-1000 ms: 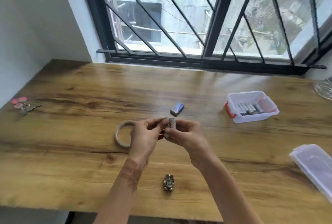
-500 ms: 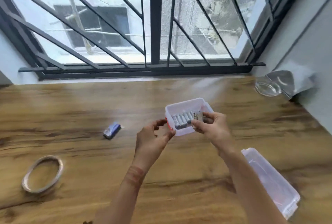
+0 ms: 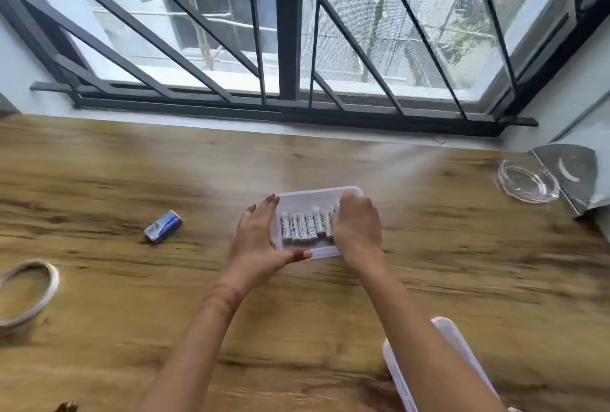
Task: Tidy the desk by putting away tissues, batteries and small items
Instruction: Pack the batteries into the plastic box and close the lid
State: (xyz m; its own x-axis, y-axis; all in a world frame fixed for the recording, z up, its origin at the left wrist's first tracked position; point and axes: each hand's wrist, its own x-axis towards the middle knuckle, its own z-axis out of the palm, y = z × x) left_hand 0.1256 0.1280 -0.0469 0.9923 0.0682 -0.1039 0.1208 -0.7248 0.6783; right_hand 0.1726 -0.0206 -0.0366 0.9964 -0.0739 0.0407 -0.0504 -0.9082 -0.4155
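A small clear plastic box (image 3: 317, 189) sits mid-desk with a row of several white AA batteries (image 3: 300, 228) lying in it. My left hand (image 3: 255, 240) grips the box's left side, thumb along its front rim. My right hand (image 3: 358, 230) reaches down into the right end of the box, fingers curled on one more battery (image 3: 336, 206) that peeks out at the fingertips; the rest of it is hidden. A blue rectangular battery (image 3: 163, 226) lies loose on the wood to the left of the box.
A ring of tape (image 3: 29, 292) lies at the left edge. The box's clear lid (image 3: 462, 345) rests near the front right, partly under my right arm. A glass dish (image 3: 528, 180) and a silver pouch (image 3: 572, 174) sit far right. The barred window runs along the back.
My view swung right from the desk's middle to the box. My right hand carried a battery over and down into it. My left hand took hold of the box's left side.
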